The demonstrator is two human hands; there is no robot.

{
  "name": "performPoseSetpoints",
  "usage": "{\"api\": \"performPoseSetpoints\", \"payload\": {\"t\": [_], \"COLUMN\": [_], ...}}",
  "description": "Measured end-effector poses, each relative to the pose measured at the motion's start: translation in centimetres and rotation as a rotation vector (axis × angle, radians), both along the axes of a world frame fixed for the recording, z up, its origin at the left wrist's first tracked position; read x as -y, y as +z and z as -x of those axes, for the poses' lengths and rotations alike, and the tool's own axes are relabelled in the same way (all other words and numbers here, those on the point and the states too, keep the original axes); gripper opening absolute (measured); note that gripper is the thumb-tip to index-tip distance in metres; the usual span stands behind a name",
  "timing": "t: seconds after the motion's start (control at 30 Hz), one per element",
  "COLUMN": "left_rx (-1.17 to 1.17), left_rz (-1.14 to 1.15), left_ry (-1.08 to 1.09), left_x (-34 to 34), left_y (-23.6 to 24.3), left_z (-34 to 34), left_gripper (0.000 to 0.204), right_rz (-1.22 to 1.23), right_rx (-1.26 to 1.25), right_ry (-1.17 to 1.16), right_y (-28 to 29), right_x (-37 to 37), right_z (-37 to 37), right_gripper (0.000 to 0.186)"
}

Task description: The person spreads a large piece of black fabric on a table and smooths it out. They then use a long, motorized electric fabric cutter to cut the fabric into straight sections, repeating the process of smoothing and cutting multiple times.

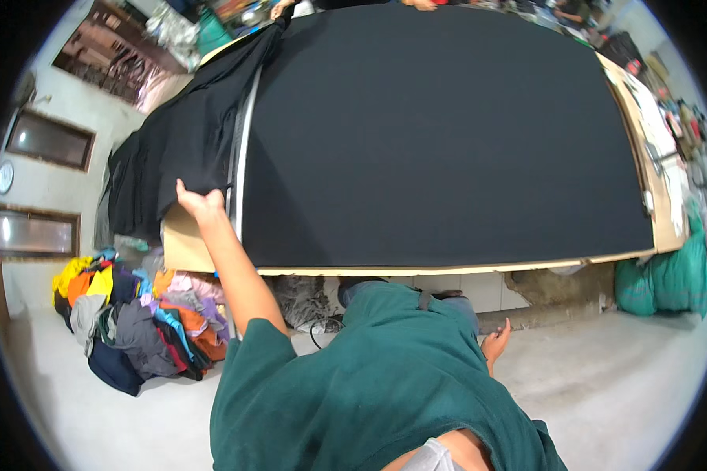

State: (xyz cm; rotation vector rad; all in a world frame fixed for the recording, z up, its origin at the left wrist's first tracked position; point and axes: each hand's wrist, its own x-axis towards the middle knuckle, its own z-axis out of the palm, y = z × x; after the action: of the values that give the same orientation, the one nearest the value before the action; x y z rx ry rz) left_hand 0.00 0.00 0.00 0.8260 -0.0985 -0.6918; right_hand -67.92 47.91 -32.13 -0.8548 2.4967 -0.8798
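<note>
A large sheet of black fabric (pixel 440 141) lies flat over a long table. At its left end a pale metal bar (pixel 247 149) runs across the table, and beyond it more black fabric (pixel 181 133) hangs in loose folds. My left hand (pixel 201 202) reaches out to the near end of the bar, touching the loose fabric's lower edge, with thumb and a finger apart. Some of its fingers are hidden by the cloth. Down beside my right hip, away from the table, my right hand (pixel 495 344) is empty, its fingers apart.
Across the table a co-worker's hands (pixel 421 4) show at the far edge. A heap of coloured cloth (pixel 145 330) lies on the floor at left. Green sacks (pixel 660 279) stand by the table's right end, where a dark strip (pixel 630 141) lies along the edge.
</note>
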Motion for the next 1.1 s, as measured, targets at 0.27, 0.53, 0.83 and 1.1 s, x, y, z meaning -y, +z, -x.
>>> {"api": "performPoseSetpoints", "payload": {"t": [0.27, 0.53, 0.83, 1.1], "left_rx": [0.16, 0.735, 1.151, 1.1], "left_rz": [-0.317, -0.467, -0.754, -0.565], "left_ry": [-0.155, -0.956, -1.53, -1.753], "left_x": [-7.7, -12.8, -9.2, -8.0], "left_y": [-2.5, -7.6, -11.0, -6.1], "left_z": [41.1, 81.0, 95.6, 109.2], "left_gripper": [0.059, 0.061, 0.078, 0.065], "right_rz": [0.322, 0.691, 0.498, 0.479], "right_rx": [0.188, 0.182, 0.385, 0.722], "right_ry": [-0.77, -0.513, -0.474, -0.151], "right_y": [4.3, 9.9, 12.0, 13.0], "right_x": [-3.2, 8.3, 14.3, 25.4], "right_z": [21.4, 40.2, 55.0, 70.9], "right_gripper": [0.065, 0.056, 0.056, 0.055]}}
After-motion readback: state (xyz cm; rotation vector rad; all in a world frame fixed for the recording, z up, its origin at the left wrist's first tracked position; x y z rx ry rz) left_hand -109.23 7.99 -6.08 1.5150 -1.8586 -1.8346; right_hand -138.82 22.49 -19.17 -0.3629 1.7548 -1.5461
